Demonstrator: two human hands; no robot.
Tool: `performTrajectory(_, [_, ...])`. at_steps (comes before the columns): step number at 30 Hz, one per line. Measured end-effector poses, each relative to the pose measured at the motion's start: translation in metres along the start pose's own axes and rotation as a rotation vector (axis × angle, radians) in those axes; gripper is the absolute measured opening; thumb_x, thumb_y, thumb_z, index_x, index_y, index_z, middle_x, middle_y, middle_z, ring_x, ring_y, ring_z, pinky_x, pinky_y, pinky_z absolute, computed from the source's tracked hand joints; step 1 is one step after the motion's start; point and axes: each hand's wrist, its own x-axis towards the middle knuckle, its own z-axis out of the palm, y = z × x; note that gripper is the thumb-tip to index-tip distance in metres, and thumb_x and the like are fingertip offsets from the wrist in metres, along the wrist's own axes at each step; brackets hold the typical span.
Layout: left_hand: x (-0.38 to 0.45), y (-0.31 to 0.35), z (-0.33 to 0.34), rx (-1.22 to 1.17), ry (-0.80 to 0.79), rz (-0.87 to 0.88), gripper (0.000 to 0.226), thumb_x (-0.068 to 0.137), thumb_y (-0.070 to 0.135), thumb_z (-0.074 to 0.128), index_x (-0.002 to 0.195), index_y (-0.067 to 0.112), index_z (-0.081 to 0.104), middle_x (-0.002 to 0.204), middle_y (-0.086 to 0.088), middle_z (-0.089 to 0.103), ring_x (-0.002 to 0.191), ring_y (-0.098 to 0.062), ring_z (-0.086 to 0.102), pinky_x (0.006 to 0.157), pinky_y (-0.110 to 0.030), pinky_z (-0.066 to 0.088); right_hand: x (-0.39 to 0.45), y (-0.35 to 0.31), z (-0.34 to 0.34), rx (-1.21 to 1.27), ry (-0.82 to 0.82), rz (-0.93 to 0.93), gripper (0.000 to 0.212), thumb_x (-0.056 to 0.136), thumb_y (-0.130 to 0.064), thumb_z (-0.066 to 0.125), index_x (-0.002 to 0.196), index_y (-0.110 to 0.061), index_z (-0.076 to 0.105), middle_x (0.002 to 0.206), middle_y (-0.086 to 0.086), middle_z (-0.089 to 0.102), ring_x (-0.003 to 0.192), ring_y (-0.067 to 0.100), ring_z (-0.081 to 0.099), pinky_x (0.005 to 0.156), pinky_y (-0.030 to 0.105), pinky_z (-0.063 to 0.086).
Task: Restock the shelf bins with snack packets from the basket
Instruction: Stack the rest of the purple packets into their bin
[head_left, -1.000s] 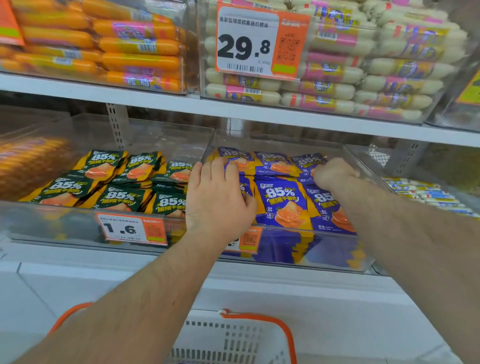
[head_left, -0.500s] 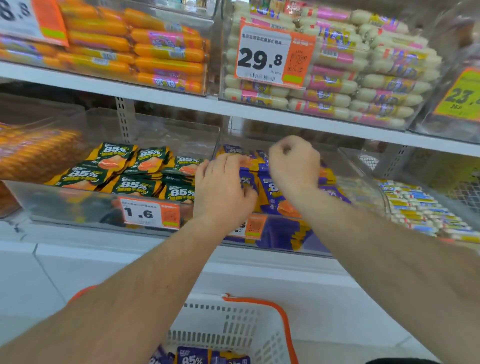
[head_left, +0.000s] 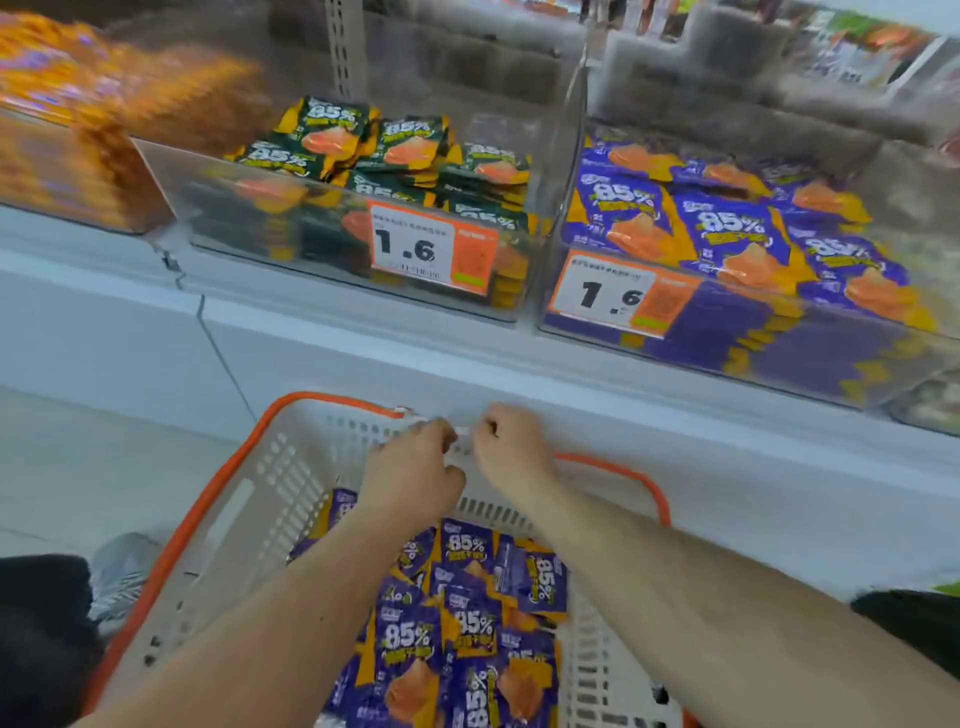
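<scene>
- Sitting on the floor below the shelf: white plastic basket (head_left: 244, 499) with orange rim, holding a loose heap of purple "85%" snack packets (head_left: 467, 618) in its near half.
- Lying flat and overlapping, those packets; long axes mostly running near to far, a few turned sideways or tilted.
- Standing on the shelf at far right: clear bin (head_left: 675, 358) filled with matching purple packets (head_left: 727, 228), faces up, tops pointing far, a "1.6" price tag (head_left: 618, 296) on its front wall.
- Standing just left of it: clear bin (head_left: 249, 228) holding green "85%" packets (head_left: 405, 150) stacked in rows, with its own "1.6" tag (head_left: 431, 249).
- Showing at far left, blurred: a bin of orange packets (head_left: 83, 124).
- Reaching forward over the basket, both forearms bare, hands close together at its far rim.
- Curling at that rim, left hand (head_left: 415, 473), fingers bent down; cannot tell whether gripping anything.
- Curling likewise, right hand (head_left: 511, 447), knuckles up; hold unclear too.
</scene>
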Motion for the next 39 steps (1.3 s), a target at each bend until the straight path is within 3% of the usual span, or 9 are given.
performTrajectory(4, [0.000, -0.034, 0.031, -0.032, -0.277, -0.099, 0.037, 0.090, 0.023, 0.052, 0.127, 0.024, 0.052, 0.123, 0.003, 0.060, 0.103, -0.019, 0.060, 0.089, -0.036, 0.052, -0.005, 0.067, 0.046, -0.017, -0.196, 0.240, 0.042, 0.099, -0.022, 0.044, 0.058, -0.018, 0.037, 0.056, 0.001, 0.038, 0.049, 0.016, 0.036, 0.047, 0.027, 0.024])
performTrajectory(7, [0.001, -0.046, 0.047, -0.046, -0.383, -0.126, 0.031, 0.095, 0.024, 0.049, 0.125, 0.021, 0.052, 0.121, -0.001, 0.060, 0.099, -0.022, 0.060, 0.087, -0.042, 0.054, -0.017, 0.104, 0.068, -0.036, -0.406, 0.385, 0.039, 0.095, -0.013, 0.054, 0.064, -0.021, 0.033, 0.062, 0.002, 0.038, 0.054, 0.016, 0.037, 0.049, 0.025, 0.030])
performTrajectory(14, [0.006, -0.059, 0.067, -0.057, -0.486, -0.178, 0.029, 0.093, 0.020, 0.049, 0.122, 0.023, 0.051, 0.120, -0.002, 0.059, 0.100, -0.022, 0.057, 0.088, -0.041, 0.052, -0.042, 0.131, 0.100, -0.368, -0.798, 0.319, 0.009, 0.086, -0.005, 0.054, 0.085, -0.014, 0.053, 0.079, 0.007, 0.053, 0.067, 0.021, 0.051, 0.059, 0.033, 0.040])
performTrajectory(19, [0.007, -0.062, 0.072, -0.065, -0.514, -0.192, 0.024, 0.091, 0.020, 0.049, 0.114, 0.025, 0.052, 0.115, -0.001, 0.061, 0.097, -0.021, 0.059, 0.088, -0.042, 0.053, -0.044, 0.136, 0.107, -0.386, -0.824, 0.337, 0.029, 0.089, 0.000, 0.053, 0.116, -0.009, 0.056, 0.105, 0.012, 0.064, 0.088, 0.027, 0.061, 0.071, 0.041, 0.052])
performTrajectory(23, [0.006, -0.061, 0.070, -0.070, -0.556, -0.206, 0.031, 0.092, 0.022, 0.049, 0.123, 0.023, 0.052, 0.122, -0.002, 0.058, 0.103, -0.021, 0.057, 0.091, -0.042, 0.052, -0.043, 0.134, 0.098, -0.392, -0.814, 0.333, 0.027, 0.094, -0.004, 0.051, 0.115, -0.004, 0.068, 0.118, 0.018, 0.066, 0.104, 0.032, 0.063, 0.089, 0.047, 0.055])
performTrajectory(27, [0.005, -0.055, 0.059, -0.127, -0.549, -0.223, 0.034, 0.093, 0.021, 0.051, 0.127, 0.020, 0.052, 0.124, -0.003, 0.058, 0.099, -0.019, 0.058, 0.088, -0.037, 0.053, -0.033, 0.112, 0.074, -0.363, -0.726, 0.267, 0.025, 0.092, -0.001, 0.047, 0.081, -0.018, 0.062, 0.086, 0.003, 0.061, 0.080, 0.022, 0.057, 0.058, 0.036, 0.047])
performTrajectory(31, [-0.004, -0.050, 0.046, -0.113, -0.504, -0.253, 0.037, 0.090, 0.029, 0.053, 0.125, 0.018, 0.053, 0.117, -0.003, 0.061, 0.089, -0.021, 0.063, 0.084, -0.042, 0.057, -0.023, 0.079, 0.031, -0.342, -0.592, 0.152, 0.022, 0.093, -0.001, 0.046, 0.097, -0.020, 0.056, 0.102, 0.005, 0.061, 0.089, 0.020, 0.053, 0.066, 0.026, 0.038])
performTrajectory(36, [-0.009, -0.031, 0.026, -0.270, -0.505, -0.203, 0.050, 0.083, 0.036, 0.067, 0.127, 0.017, 0.051, 0.111, 0.001, 0.060, 0.092, -0.015, 0.061, 0.084, -0.035, 0.055, -0.012, 0.039, -0.024, -0.231, -0.407, 0.020, 0.015, 0.097, -0.011, 0.049, 0.105, -0.016, 0.061, 0.109, 0.010, 0.064, 0.103, 0.030, 0.060, 0.086, 0.036, 0.051])
performTrajectory(39, [-0.008, -0.012, 0.000, -0.455, -0.457, -0.077, 0.028, 0.081, 0.023, 0.074, 0.107, 0.017, 0.066, 0.098, -0.003, 0.070, 0.088, -0.013, 0.063, 0.088, -0.040, 0.053, -0.014, 0.006, -0.062, 0.010, -0.273, -0.026, 0.017, 0.094, -0.003, 0.053, 0.104, -0.013, 0.062, 0.109, 0.015, 0.065, 0.099, 0.029, 0.061, 0.081, 0.031, 0.048])
